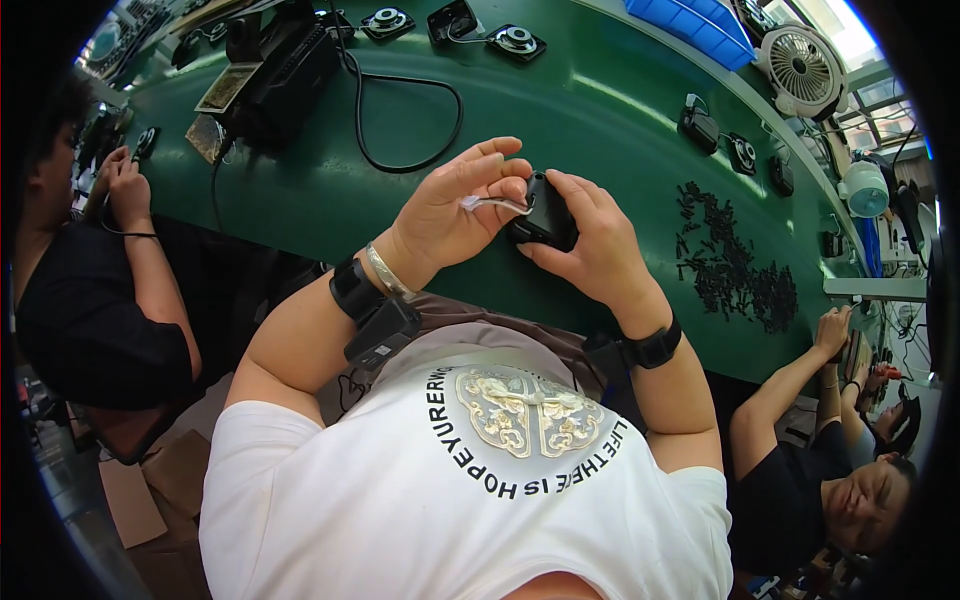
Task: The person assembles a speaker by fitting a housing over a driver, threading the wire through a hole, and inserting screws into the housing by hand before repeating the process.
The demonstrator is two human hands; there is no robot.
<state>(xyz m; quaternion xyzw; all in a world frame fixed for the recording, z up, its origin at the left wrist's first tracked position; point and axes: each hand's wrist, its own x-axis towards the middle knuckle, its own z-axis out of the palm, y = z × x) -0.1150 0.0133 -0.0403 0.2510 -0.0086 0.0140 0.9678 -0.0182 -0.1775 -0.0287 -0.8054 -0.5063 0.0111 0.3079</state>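
A black plastic housing [548, 215], rounded and about palm size, is above the near edge of the green table. My right hand [598, 235] grips it from the right, with fingers over its far side and the thumb at its near edge. From the housing a short white cable [493, 202] with a small connector runs toward my left palm. My left hand [450, 205] is at the housing's left, fingers curled and partly spread, with the cable between thumb and fingers. The exact contact of the left fingertips is hard to make out.
Many small black parts [735, 260] lie on the green table [620, 140] at right. Round speaker units [515, 40] sit along the far side. A black machine [285, 90] and a looping black cable [460, 110] are at left. Co-workers [110, 270] flank me.
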